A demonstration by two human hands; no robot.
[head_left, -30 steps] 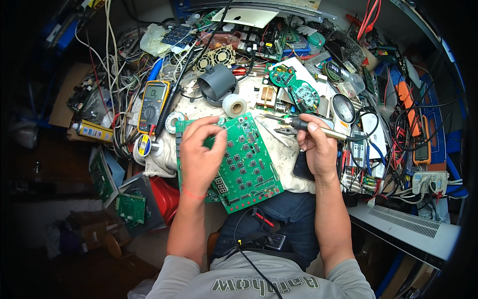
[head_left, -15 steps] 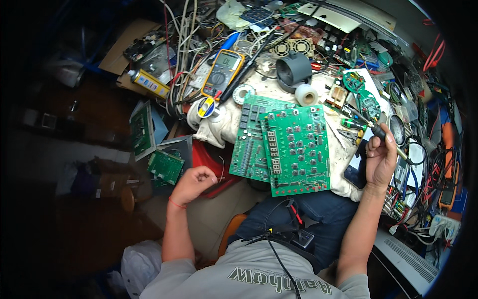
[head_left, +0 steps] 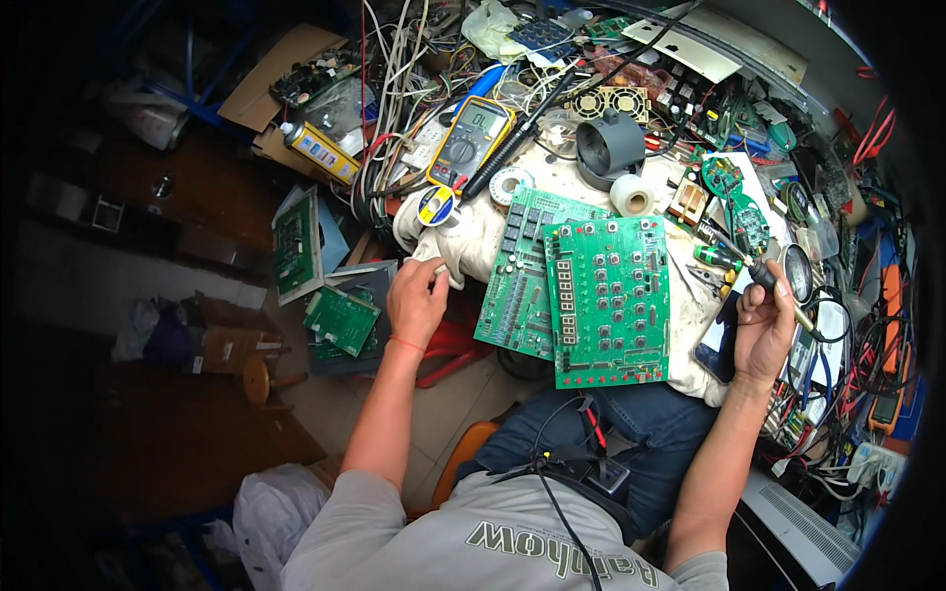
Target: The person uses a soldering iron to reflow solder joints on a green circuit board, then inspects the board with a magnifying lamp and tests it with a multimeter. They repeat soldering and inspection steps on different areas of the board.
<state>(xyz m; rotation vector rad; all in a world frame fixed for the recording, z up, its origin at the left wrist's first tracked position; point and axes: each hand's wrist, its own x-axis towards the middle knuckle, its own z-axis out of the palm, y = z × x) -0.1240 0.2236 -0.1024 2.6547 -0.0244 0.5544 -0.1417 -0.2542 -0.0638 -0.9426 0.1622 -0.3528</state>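
My right hand point(head_left: 764, 330), at the right edge of the work area, is closed around a soldering iron point(head_left: 763, 275) with a dark grip; its thin end points up and left. My left hand point(head_left: 418, 300) is at the white cloth point(head_left: 463, 251) on the bench's left edge. Its fingers are bent together and their tips reach the cloth; what they pinch, if anything, is hidden. Between my hands lies a green circuit board point(head_left: 621, 325) with push buttons and a digit display. It overlaps a second green circuit board point(head_left: 514, 295) carrying dark relays. Neither hand touches the boards.
Behind the boards are a yellow multimeter point(head_left: 470, 143), a solder spool point(head_left: 436, 206), a white tape roll point(head_left: 633, 195) and a grey cylindrical housing point(head_left: 609, 148). A phone point(head_left: 717, 340) and pliers point(head_left: 711, 276) lie near my right hand. Cables and parts crowd the bench's back and right.
My left hand has moved up and forward to the white cloth; the thin wire seen at its fingers earlier no longer shows. The whole view has shifted slightly. My right hand still holds the soldering iron.
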